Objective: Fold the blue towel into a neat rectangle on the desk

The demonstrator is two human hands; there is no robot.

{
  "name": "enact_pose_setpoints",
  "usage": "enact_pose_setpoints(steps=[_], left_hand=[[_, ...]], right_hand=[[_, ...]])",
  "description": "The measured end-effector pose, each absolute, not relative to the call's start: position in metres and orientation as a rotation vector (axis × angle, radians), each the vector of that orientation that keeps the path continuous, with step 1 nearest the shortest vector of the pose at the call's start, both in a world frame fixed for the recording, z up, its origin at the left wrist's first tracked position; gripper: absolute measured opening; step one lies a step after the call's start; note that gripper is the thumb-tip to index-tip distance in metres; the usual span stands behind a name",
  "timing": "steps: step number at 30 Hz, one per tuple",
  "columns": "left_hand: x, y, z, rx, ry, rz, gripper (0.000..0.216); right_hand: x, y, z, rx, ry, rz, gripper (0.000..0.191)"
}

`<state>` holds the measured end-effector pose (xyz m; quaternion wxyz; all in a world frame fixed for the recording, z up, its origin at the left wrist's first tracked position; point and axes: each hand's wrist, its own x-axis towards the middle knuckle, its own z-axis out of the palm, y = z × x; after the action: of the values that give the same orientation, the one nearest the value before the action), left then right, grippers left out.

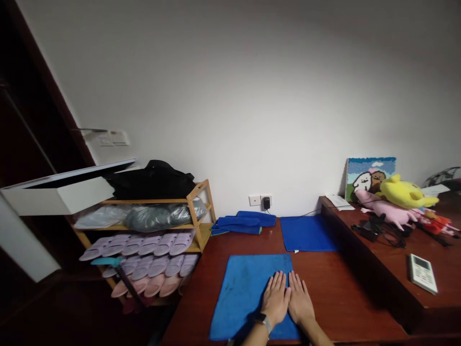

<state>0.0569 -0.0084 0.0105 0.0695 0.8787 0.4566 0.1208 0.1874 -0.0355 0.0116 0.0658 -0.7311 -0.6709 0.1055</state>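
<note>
A light blue cloth [245, 288] lies spread flat on the reddish-brown wooden table [334, 293], with a few darker stains on it. My left hand [276, 299] rests flat on the right part of this cloth, fingers stretched forward. Beside it, my right hand [300, 299] lies flat over the cloth's right edge, the thumbs close together. Neither hand grips anything. Farther back, a darker blue cloth [309, 233] is laid flat near the wall. To its left are several rolled or folded blue cloths [241, 223].
Left of the table stands a wooden rack [197, 216] with several slippers [154, 244], a black bag [154, 180] and a white box [86, 192]. On the raised right surface are plush toys [403, 192], a black adapter with cables [370, 229] and a white remote [422, 273]. A plug [266, 203] sits in the wall socket.
</note>
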Motion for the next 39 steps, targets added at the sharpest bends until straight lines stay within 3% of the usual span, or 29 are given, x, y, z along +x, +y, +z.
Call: enact_pose_setpoints(steps=[13, 25, 39], left_hand=[[-0.139, 0.034, 0.004, 2.378, 2.003, 0.230, 0.069], [-0.139, 0.031, -0.006, 2.422, 1.985, 0.352, 0.068], [-0.145, 0.036, -0.012, 2.448, 1.996, 0.291, 0.066]], right_hand=[[0.188, -0.032, 0.000, -2.222, -1.967, 0.312, 0.072], [0.188, 0.032, 0.021, -2.218, -1.957, 0.342, 0.071], [0.192, 0.057, 0.003, -2.223, -1.903, 0.347, 0.072]])
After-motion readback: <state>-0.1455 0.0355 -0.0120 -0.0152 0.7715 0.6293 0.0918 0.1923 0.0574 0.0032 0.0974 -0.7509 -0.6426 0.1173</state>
